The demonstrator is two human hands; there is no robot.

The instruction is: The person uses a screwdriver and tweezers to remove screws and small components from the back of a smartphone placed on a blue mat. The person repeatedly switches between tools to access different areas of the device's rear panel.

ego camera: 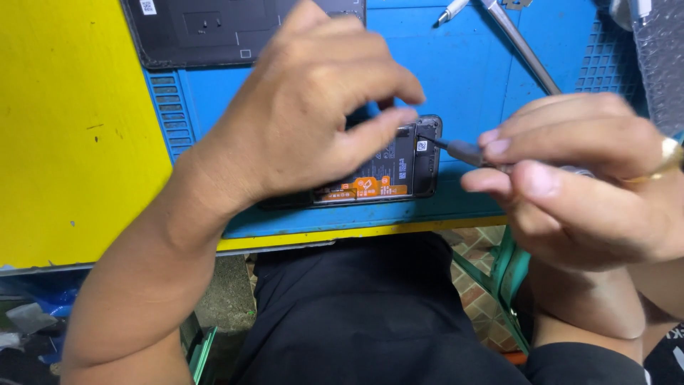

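The left hand (313, 107) is steadying an opened phone (388, 167) lying on the blue mat (470, 64) on the bench, its fingers pinched at the phone's upper edge. The right hand (577, 178) is gripping a screwdriver (463, 151), tip touching the phone's end. The back cover (214, 28) is already lying apart; the battery is sitting exposed, with the inner parts seemingly not yet removed.

Left hand (306, 107) hides most of opened phone (388, 167). Tool (463, 151) handle buried in right hand (584, 178) beside phone. Dark panel (214, 28) above phone cut by top edge.
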